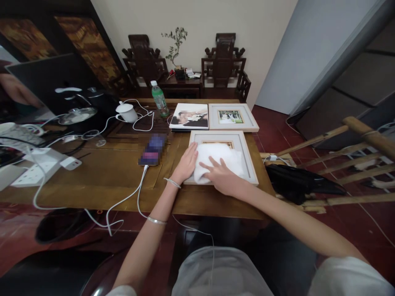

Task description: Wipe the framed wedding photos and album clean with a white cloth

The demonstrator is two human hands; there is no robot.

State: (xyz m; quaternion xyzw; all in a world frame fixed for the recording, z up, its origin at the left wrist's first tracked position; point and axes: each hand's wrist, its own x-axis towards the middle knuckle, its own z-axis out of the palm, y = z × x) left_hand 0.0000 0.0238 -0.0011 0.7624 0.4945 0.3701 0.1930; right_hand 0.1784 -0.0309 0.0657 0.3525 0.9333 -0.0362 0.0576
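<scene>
A light wooden picture frame (pixel 249 164) lies flat near the table's front right, with a pale mat inside. Over most of its middle is a folded white cloth (pixel 226 158), which hides nearly all of the picture. My right hand (pixel 224 174) rests on the cloth with its fingers spread, pressing it from above. Along the frame's left edge lies my left hand (pixel 187 162), fingers stretched out, touching the frame beside the cloth. Behind sit a second frame (pixel 253 123) with an outdoor photo and a photo panel (pixel 202 119) with a black-and-white picture.
Left of the frame lies a phone (pixel 151 152) on a charging cable. Farther back stand a green-labelled bottle (pixel 159 100) and a lidded white cup (pixel 127 113). White power strips (pixel 40 166) and loose cables spread across the left. A bamboo rack (pixel 327 144) stands at the right.
</scene>
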